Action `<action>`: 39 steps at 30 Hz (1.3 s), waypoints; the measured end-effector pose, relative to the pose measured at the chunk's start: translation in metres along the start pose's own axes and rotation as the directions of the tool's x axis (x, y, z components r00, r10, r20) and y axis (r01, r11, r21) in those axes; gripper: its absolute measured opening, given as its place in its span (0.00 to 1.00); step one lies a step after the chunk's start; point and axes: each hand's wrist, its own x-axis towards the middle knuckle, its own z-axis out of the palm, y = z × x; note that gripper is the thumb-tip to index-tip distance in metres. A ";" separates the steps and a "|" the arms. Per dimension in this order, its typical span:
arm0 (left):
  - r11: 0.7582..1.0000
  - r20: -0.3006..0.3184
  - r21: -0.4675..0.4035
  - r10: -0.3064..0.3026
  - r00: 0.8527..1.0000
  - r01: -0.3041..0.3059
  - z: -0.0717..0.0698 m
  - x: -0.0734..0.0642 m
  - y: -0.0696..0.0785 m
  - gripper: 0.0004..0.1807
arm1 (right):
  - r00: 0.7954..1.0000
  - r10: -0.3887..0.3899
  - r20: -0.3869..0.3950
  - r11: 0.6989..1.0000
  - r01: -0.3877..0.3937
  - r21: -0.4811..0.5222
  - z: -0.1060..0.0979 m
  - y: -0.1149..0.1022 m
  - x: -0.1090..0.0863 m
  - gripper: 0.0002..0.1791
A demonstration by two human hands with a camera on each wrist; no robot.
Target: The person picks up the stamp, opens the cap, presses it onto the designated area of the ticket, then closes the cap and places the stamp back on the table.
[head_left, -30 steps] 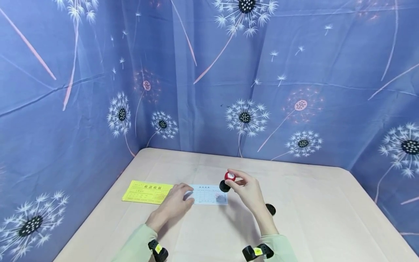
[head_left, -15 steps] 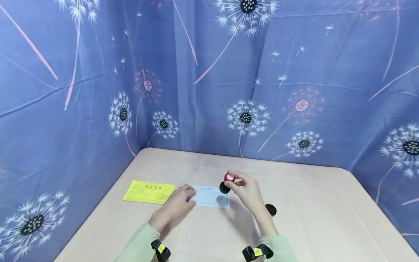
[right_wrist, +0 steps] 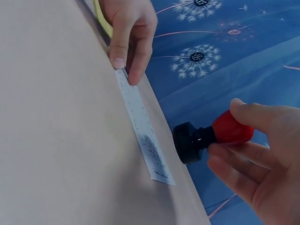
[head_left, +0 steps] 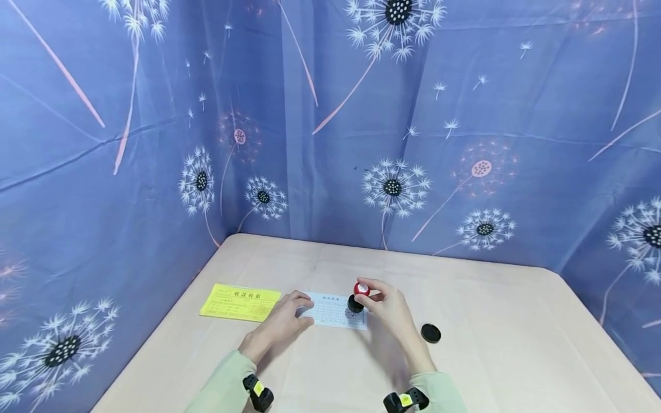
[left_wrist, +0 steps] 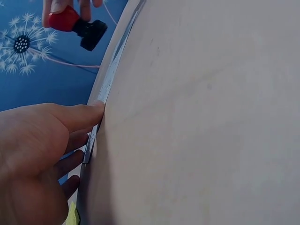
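Observation:
My right hand pinches the red knob of a round stamp between thumb and fingers. Its black base points downward, a short gap above the right end of a pale blue printed form. A dark smudged mark shows on that end of the form. At the form's left end rests my left hand, relaxed fingers bent over it; in the left wrist view its thumb touches the near edge. The fingertips there are partly hidden.
Left of the left hand lies a yellow receipt pad. A round black lid sits on the pale tabletop, right of the right wrist. Blue dandelion-print curtain encloses the table's back and left side.
My right hand has lowered the stamp slightly toward the form. The form has shifted slightly toward me at its right end. The left hand stays on it. The view has turned a little.

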 end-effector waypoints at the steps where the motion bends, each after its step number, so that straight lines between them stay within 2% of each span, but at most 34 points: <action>1: 1.000 -0.001 -0.009 0.000 1.000 0.000 0.001 0.000 0.000 0.23 | 1.000 0.005 0.004 1.000 -0.005 -0.011 0.000 0.001 0.000 0.20; 9: 0.998 0.008 -0.062 -0.016 1.000 0.016 0.008 0.003 0.003 0.24 | 1.000 -0.002 0.030 0.997 0.005 -0.078 0.005 0.012 -0.002 0.21; 25: 0.998 -0.001 -0.063 -0.017 1.000 0.017 0.007 -0.002 -0.002 0.24 | 0.999 -0.042 0.031 0.992 0.046 -0.120 0.019 0.015 -0.003 0.22; 30: 0.998 -0.007 -0.060 -0.004 1.000 0.003 0.004 -0.003 -0.002 0.23 | 0.999 -0.033 0.040 0.993 0.037 -0.108 0.020 0.012 -0.003 0.22; 35: 0.998 0.007 -0.055 -0.016 1.000 0.016 0.001 -0.001 0.002 0.24 | 0.999 0.001 0.037 0.997 0.002 -0.079 0.022 0.015 -0.003 0.23; 39: 0.998 0.007 -0.057 -0.027 1.000 0.027 0.001 -0.001 0.001 0.23 | 1.000 -0.005 0.025 0.998 0.007 -0.067 0.024 0.017 -0.002 0.23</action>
